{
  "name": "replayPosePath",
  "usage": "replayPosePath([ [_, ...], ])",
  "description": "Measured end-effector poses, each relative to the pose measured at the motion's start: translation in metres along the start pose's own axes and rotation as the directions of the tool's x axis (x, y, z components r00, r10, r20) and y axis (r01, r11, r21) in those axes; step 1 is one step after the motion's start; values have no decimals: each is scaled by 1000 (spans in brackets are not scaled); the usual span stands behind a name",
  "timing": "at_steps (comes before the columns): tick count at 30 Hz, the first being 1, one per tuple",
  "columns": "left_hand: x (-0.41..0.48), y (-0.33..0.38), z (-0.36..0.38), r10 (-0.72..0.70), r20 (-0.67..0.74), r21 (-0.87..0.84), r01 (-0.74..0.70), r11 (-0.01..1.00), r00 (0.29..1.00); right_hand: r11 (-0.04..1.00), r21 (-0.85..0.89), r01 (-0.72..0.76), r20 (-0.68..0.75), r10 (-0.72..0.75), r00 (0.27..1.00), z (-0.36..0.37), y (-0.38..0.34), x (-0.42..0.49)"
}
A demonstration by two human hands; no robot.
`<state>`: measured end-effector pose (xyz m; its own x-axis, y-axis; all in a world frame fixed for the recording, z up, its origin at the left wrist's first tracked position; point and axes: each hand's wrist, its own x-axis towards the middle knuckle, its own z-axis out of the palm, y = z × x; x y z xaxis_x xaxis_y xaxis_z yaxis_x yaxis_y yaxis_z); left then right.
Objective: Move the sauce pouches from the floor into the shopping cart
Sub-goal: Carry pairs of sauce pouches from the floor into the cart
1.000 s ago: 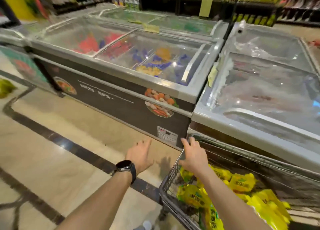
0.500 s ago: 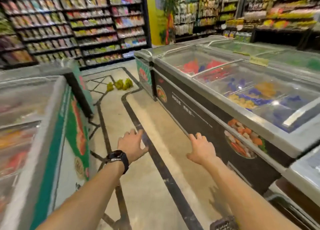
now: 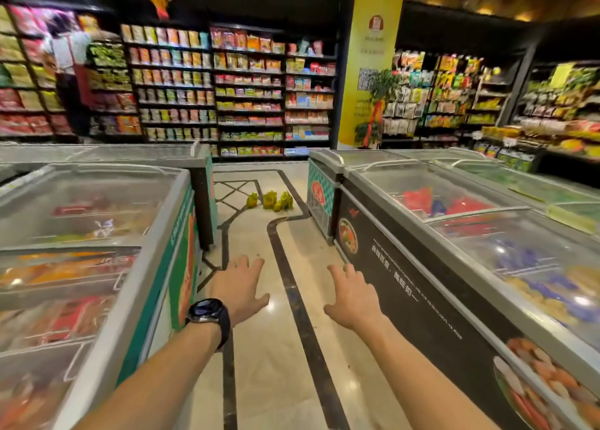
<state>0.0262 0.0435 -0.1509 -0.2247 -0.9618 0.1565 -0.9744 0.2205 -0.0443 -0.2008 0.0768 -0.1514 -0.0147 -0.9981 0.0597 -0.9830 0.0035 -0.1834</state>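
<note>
So at this point I'd call it the fetch leg of the job. The yellow-green sauce pouches (image 3: pixel 269 200) sat in a little cluster on the floor (image 3: pixel 285 348) at the far end of the aisle, well away from me, between the left chest freezer (image 3: pixel 97 235) and the right chest freezer (image 3: pixel 454 218). The shopping cart wasn't in view at all. My left hand (image 3: pixel 238 287), the one with the black watch (image 3: pixel 209 314) on its wrist, and right hand (image 3: pixel 352 295) were both stretched out in front, palms down, fingers spread and relaxed, gripping nothing. Next move as I read it: close the gap down the aisle, crouch, and grab a pouch or two off the floor.
</note>
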Motion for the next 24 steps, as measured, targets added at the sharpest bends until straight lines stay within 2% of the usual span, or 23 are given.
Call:
replayPosePath([
  [12, 147, -35, 14, 37, 23, -31, -36, 999, 999, 997, -32, -64, 36, 65, 997, 0, 11, 149],
  [24, 421, -56, 57, -68, 93, -26, 70, 997, 993, 996, -12, -91, 46, 92, 995, 10, 84, 443],
])
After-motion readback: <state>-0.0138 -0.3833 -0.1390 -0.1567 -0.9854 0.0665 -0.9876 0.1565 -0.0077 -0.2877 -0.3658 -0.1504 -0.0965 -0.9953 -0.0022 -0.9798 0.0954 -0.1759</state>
